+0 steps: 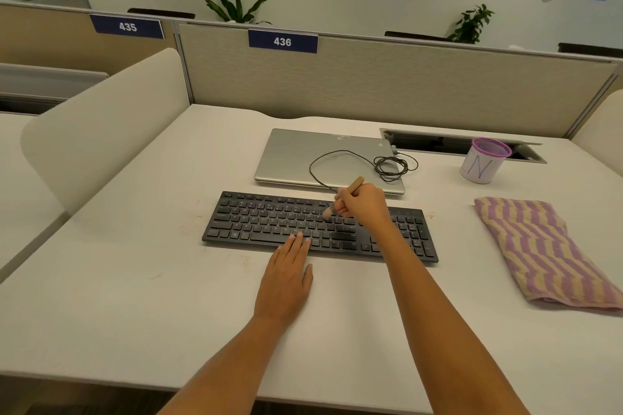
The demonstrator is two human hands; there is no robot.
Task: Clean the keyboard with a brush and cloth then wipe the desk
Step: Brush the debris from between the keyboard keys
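Observation:
A black keyboard [269,221] lies across the middle of the white desk [118,280]. My right hand [365,205] grips a small wooden-handled brush [350,190], its bristles touching the keys right of the keyboard's centre. My left hand [286,280] lies flat on the desk with straight fingers, the fingertips resting on the keyboard's front edge. A purple-and-beige striped cloth [542,253] lies folded on the desk to the right, apart from both hands.
A shut silver laptop [296,155] sits behind the keyboard with a coiled black cable [391,167] on it. A purple-rimmed mesh cup [483,160] stands at the back right by a cable slot. Partition panels wall the desk at back and left.

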